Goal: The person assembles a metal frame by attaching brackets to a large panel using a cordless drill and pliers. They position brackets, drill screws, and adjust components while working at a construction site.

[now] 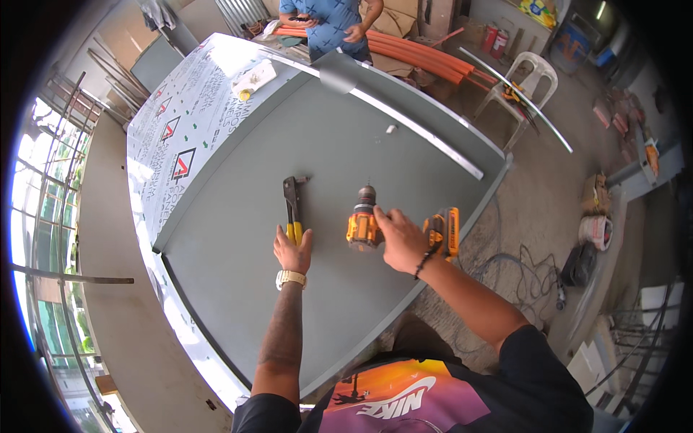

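Note:
My left hand (291, 249) is closed around the yellow handles of a hand riveter (291, 206), whose dark head points away from me over the grey panel (216, 252). In my right hand (403, 239) is a yellow and black cordless drill (364, 225), gripped by its handle. The drill lies on its side in the air or on the panel; I cannot tell which. Its bit points away from me, and its battery pack shows to the right of my wrist. A small dark piece (304, 179) is beside the riveter's head.
A silver metal strip (419, 130) runs along the panel's far side near a small white piece (392, 129). Printed film-covered sheet (209, 108) extends left. Another person (336, 29) stands beyond, holding a dark object. Orange pipes (426, 61), a white chair (534, 76) and cables (520, 274) surround the table.

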Action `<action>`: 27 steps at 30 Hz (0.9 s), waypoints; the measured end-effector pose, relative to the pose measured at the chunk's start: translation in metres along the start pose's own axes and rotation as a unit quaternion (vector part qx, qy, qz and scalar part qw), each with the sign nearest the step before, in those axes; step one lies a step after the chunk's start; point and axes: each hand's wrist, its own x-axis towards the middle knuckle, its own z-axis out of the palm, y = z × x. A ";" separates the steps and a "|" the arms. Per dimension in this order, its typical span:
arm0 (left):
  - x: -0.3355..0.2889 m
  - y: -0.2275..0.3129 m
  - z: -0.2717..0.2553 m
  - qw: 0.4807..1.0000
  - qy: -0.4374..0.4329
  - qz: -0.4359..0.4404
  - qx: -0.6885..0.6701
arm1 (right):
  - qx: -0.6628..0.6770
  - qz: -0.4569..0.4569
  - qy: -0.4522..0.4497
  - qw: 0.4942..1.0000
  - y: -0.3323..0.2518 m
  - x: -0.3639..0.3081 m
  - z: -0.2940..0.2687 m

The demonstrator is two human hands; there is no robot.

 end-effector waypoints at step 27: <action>-0.043 0.067 -0.089 0.917 -0.023 -0.141 -0.373 | -0.076 -0.076 0.080 0.991 0.257 0.329 0.044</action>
